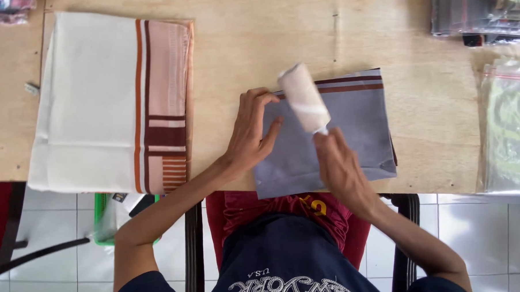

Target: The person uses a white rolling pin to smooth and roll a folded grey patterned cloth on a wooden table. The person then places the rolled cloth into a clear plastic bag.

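A folded grey cloth (pixel 352 132) with maroon and white stripes along its far edge lies at the near edge of the wooden table (pixel 263 42). My left hand (pixel 252 131) rests flat on the cloth's left part, fingers spread. My right hand (pixel 340 169) grips the handle of a white lint roller (pixel 304 97), whose roll is tilted up and to the left over the cloth's upper left area.
A larger folded cream cloth (pixel 94 100) with brown and orange stripes lies on the left. Clear plastic bags (pixel 508 126) sit at the right edge, and stacked packaged cloths (pixel 483 18) at the far right corner. A chair frame and white tiled floor show below.
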